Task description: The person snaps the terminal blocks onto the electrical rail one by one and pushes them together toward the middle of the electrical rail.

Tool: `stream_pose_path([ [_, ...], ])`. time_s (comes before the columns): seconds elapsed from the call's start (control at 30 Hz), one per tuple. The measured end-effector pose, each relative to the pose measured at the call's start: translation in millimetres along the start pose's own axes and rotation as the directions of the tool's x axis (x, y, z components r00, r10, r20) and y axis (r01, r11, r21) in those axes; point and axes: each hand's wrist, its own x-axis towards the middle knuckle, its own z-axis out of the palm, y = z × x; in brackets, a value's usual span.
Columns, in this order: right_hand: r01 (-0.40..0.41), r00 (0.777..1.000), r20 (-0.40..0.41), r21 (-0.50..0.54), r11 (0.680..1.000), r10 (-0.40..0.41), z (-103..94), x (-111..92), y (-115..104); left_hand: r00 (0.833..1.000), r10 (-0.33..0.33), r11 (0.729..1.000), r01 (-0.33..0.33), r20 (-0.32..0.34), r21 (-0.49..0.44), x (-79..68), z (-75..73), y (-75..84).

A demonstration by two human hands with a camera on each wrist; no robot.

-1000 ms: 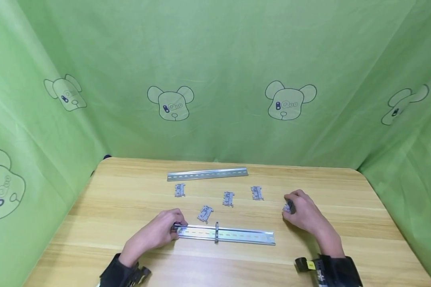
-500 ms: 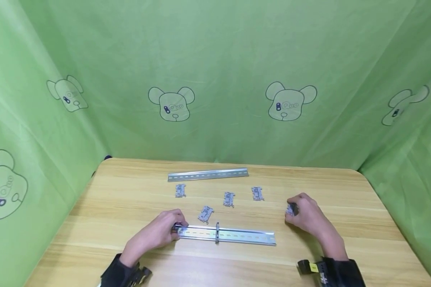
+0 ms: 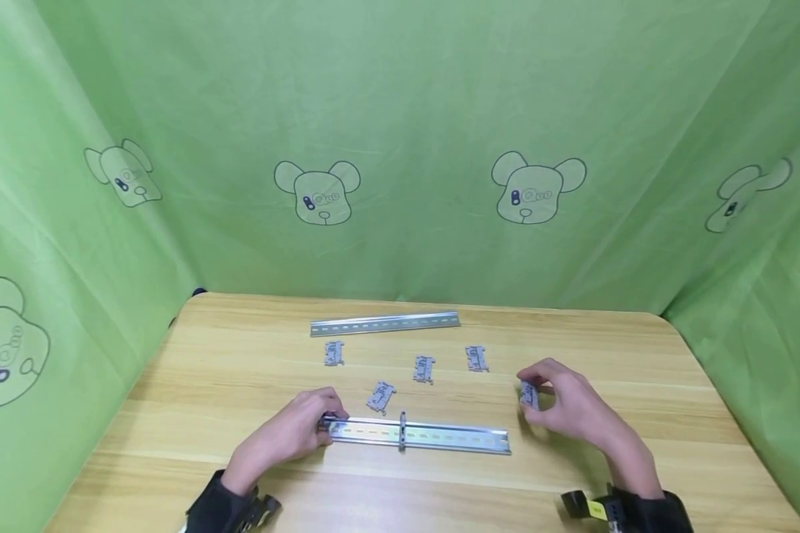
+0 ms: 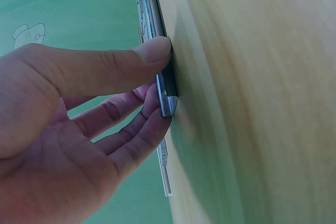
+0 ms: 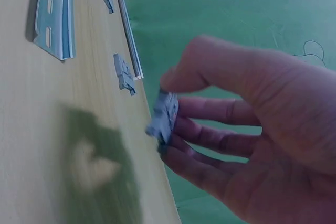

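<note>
One slotted metal rail, shiny w/ raised lips, lies on the wood-grain table, well fwd of its back edge; L hand has thumb & fingers clamped on rail's L end. R hand pinches a notched grey block btwn thumb & fingertips, above table, beyond rail's R end, toward table's R edge. Four loose blocks, similar, lie flat btwn it & a 2nd rail nr back edge. Vs 0.5 s ago: R hand's fingertips shifted slightly left, more block face showing; L hand & rail same.
</note>
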Motion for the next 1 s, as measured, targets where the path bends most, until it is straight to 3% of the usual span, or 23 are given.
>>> stream_pose_path([
  [0.3,0.04,0.99,0.13,0.159,0.986,-0.061,4.6,-11,0,1.0,0.016,1.0,-0.016,-0.006,0.005,0.9,2.0,-2.8],
  [0.6,-0.028,0.96,0.265,0.413,0.91,-0.091,11.8,-19,2,1.0,0.02,1.0,-0.02,-0.006,-0.013,-1.8,0.5,-0.6],
  [1.0,0.0,0.935,0.301,0.533,0.846,-0.189,17.4,-20,4,0.999,0.039,0.999,-0.039,-0.015,-0.01,-1.3,0.6,0.5],
])
